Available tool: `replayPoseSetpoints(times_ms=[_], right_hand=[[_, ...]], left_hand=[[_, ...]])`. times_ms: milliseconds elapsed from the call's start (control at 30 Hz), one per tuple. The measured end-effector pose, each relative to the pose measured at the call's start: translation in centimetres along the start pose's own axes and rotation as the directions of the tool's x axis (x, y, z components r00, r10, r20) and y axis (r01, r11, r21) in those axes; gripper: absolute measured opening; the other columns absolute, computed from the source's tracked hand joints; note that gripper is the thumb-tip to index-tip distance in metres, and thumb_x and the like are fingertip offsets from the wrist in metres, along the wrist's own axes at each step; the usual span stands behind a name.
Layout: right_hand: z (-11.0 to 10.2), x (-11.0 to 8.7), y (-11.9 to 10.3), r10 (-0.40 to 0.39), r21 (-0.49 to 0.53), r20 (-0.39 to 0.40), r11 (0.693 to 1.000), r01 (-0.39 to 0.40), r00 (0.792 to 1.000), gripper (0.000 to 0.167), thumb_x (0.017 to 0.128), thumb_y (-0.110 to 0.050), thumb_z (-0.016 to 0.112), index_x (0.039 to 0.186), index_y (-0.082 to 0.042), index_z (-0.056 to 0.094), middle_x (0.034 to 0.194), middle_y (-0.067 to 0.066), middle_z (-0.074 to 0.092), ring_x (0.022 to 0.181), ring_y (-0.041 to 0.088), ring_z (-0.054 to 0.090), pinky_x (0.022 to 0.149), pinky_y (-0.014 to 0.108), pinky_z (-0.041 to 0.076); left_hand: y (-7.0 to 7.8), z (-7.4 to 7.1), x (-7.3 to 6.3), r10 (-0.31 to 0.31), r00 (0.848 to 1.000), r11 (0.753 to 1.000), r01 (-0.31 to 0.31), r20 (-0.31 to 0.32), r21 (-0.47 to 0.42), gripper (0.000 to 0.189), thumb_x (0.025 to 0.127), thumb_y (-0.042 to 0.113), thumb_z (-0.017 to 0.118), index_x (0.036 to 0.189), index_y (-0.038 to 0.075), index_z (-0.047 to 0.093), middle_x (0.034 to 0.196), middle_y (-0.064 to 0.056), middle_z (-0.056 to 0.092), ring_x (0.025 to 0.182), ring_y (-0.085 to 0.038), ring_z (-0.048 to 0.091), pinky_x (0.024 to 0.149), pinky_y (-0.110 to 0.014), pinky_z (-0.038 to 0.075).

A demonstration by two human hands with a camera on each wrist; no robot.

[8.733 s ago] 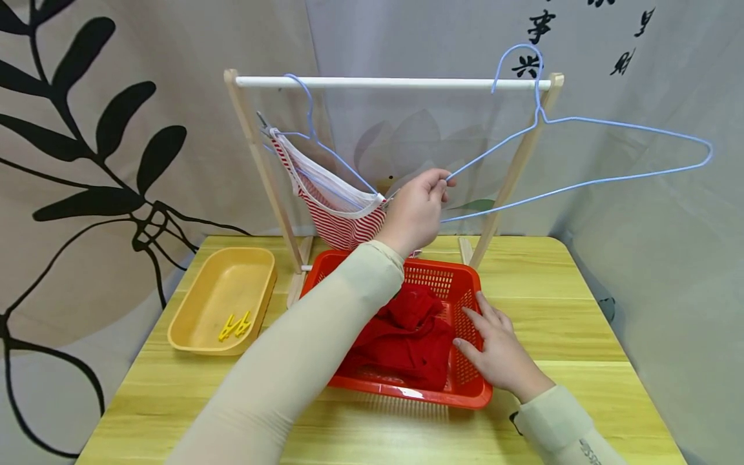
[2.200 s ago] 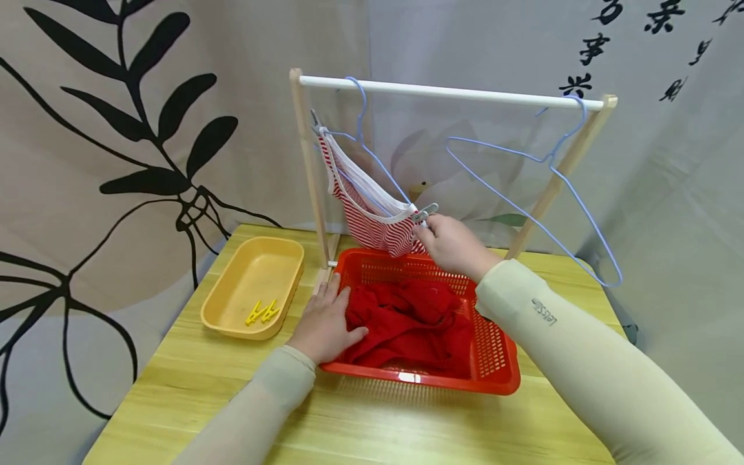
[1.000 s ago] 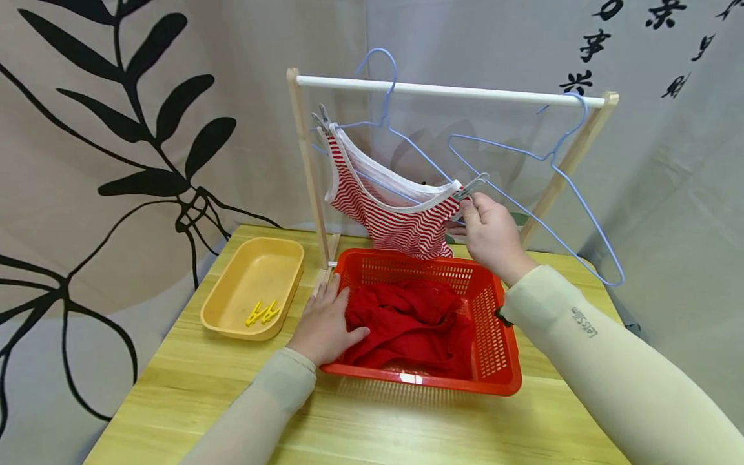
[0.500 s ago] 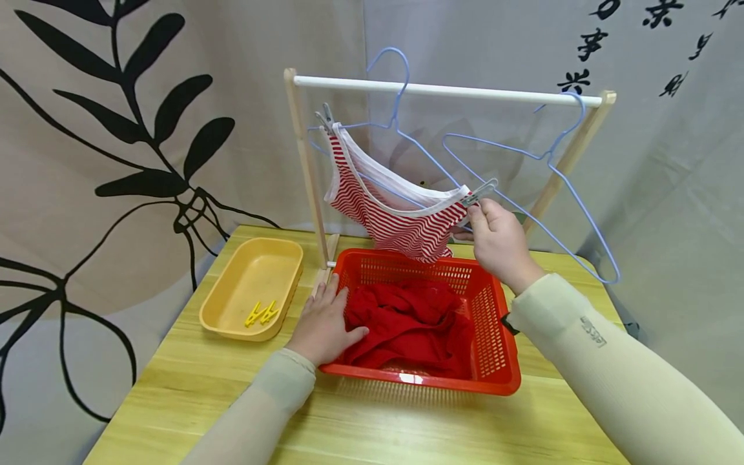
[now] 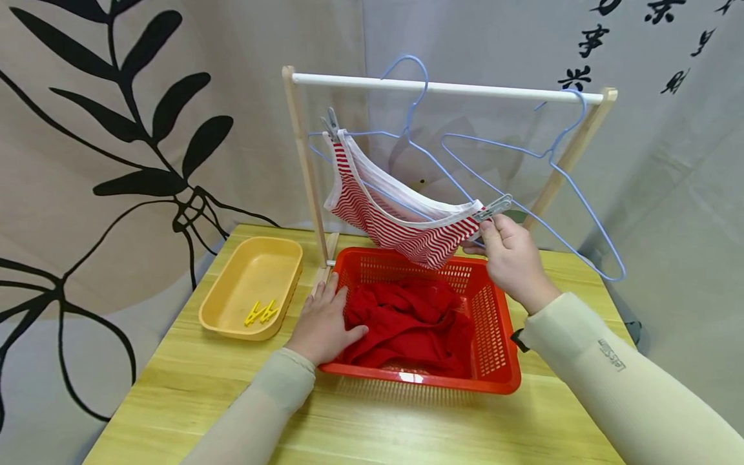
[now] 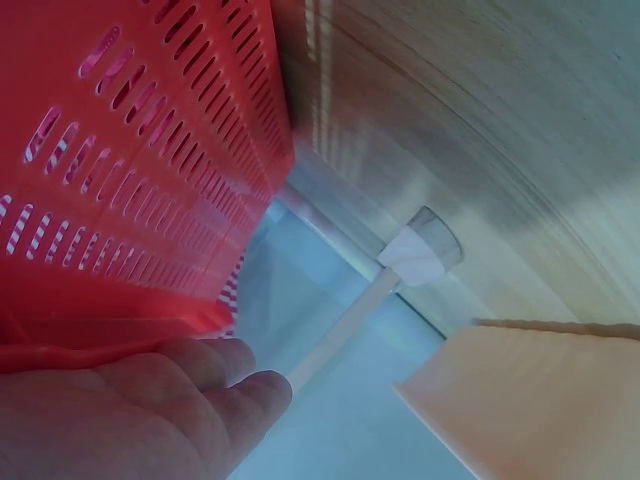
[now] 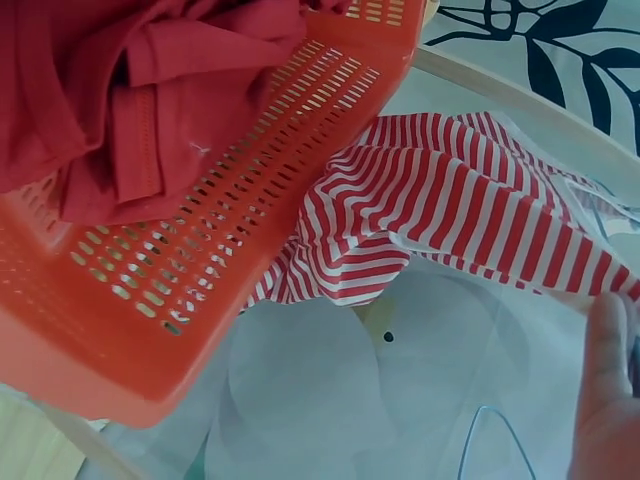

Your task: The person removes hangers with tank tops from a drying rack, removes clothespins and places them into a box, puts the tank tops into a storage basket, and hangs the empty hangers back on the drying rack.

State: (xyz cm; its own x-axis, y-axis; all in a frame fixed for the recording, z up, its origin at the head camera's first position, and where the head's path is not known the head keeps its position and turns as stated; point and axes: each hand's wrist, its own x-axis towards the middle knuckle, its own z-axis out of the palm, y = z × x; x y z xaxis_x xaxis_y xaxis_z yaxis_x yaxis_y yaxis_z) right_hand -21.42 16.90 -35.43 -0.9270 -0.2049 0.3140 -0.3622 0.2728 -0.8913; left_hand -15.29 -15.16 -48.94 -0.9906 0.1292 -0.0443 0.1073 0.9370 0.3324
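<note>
My right hand (image 5: 514, 261) pinches the right corner of red-and-white striped underpants (image 5: 401, 229), just below a silver clothespin (image 5: 495, 205). Another silver clothespin (image 5: 331, 124) holds their left corner. Both fasten them to a blue wire hanger (image 5: 417, 87), whose hook is at the white bar (image 5: 465, 89) of a small rack. In the right wrist view the striped cloth (image 7: 470, 205) stretches toward my fingers. My left hand (image 5: 322, 323) rests with spread fingers on the left rim of the red basket (image 5: 494, 336). A red garment (image 5: 413, 323) lies crumpled in this basket.
A yellow tray (image 5: 247, 278) with two yellow clothespins (image 5: 261, 313) stands left of the basket on the wooden table (image 5: 395, 426). A second blue hanger (image 5: 587, 216) hangs at the bar's right end. Behind is a printed curtain (image 5: 261, 39).
Earlier my left hand was at the underpants' right corner; now my right hand is there and the left rests on the basket. The underpants' hanger has moved right along the bar.
</note>
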Motion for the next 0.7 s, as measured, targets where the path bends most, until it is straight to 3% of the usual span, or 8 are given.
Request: replayPoseSetpoints(times_ms=[167, 400, 567, 700], right_hand=[[-0.6, -1.4, 0.5, -0.023, -0.006, -0.025, 1.0, 0.023, 0.999, 0.035, 0.114, -0.015, 0.041, 0.116, 0.016, 0.057, 0.112, 0.024, 0.068, 0.086, 0.002, 0.073, 0.083, 0.021, 0.062], [-1.7, -3.7, 1.2, -0.004, -0.054, -0.009, 0.999, 0.004, 1.0, 0.035, 0.114, -0.016, 0.042, 0.125, 0.013, 0.059, 0.107, -0.009, 0.069, 0.092, -0.001, 0.071, 0.083, 0.018, 0.06], [-2.2, -5.2, 2.0, -0.018, -0.083, -0.01, 0.996, 0.017, 1.0, 0.035, 0.114, -0.014, 0.041, 0.126, 0.012, 0.061, 0.109, -0.01, 0.07, 0.094, -0.003, 0.071, 0.083, 0.016, 0.059], [-2.7, -6.4, 2.8, -0.025, -0.145, -0.026, 0.989, 0.021, 0.999, 0.035, 0.114, -0.015, 0.042, 0.121, 0.01, 0.066, 0.107, -0.02, 0.069, 0.095, -0.007, 0.066, 0.084, 0.011, 0.054]], left_hand=[[0.1, -0.1, 0.0, 0.003, 1.0, 1.0, -0.003, -0.001, 0.002, 0.097, 0.092, 0.062, 0.071, 0.162, 0.004, 0.037, 0.177, -0.018, 0.011, 0.161, -0.047, 0.016, 0.13, -0.061, 0.02], [0.1, -0.3, -0.1, 0.009, 1.0, 1.0, -0.009, -0.013, 0.008, 0.098, 0.091, 0.063, 0.072, 0.162, 0.003, 0.038, 0.176, -0.019, 0.011, 0.161, -0.047, 0.017, 0.129, -0.062, 0.022], [0.2, -0.3, -0.1, 0.003, 1.0, 1.0, -0.003, -0.009, 0.002, 0.098, 0.091, 0.062, 0.072, 0.162, 0.003, 0.038, 0.176, -0.019, 0.012, 0.161, -0.047, 0.017, 0.129, -0.061, 0.02], [0.3, -0.3, -0.1, 0.001, 1.0, 1.0, -0.001, -0.01, -0.001, 0.098, 0.091, 0.061, 0.072, 0.162, 0.003, 0.038, 0.176, -0.02, 0.012, 0.161, -0.047, 0.017, 0.129, -0.061, 0.02]])
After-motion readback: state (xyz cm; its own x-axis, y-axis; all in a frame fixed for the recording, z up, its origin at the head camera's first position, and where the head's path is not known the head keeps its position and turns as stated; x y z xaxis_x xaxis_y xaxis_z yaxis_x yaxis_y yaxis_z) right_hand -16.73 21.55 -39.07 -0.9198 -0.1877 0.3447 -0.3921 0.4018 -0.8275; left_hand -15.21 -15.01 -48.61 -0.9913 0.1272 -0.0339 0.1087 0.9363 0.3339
